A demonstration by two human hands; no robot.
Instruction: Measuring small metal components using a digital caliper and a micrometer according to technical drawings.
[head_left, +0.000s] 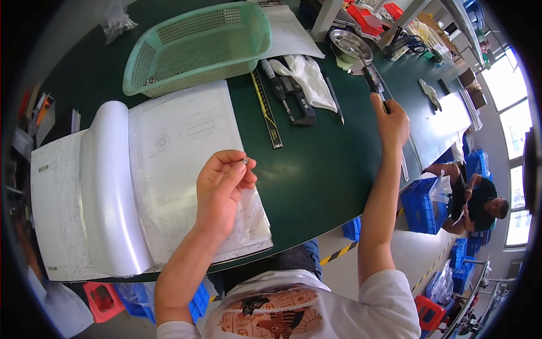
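pinching small metal part [246, 161] in left hand [221, 189] | right hand [390, 121] raised, gripping caliper [370, 76]

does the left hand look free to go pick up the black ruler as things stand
Probably not yet. The left hand already pinches a small metal part at its fingertips, so its grip is taken. The path itself looks open: the black ruler lies bare on the green table, just beyond the drawings.

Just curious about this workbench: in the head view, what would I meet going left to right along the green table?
Large folded drawing sheets → left hand pinching a small metal part → black ruler → digital caliper → right hand holding a tool.
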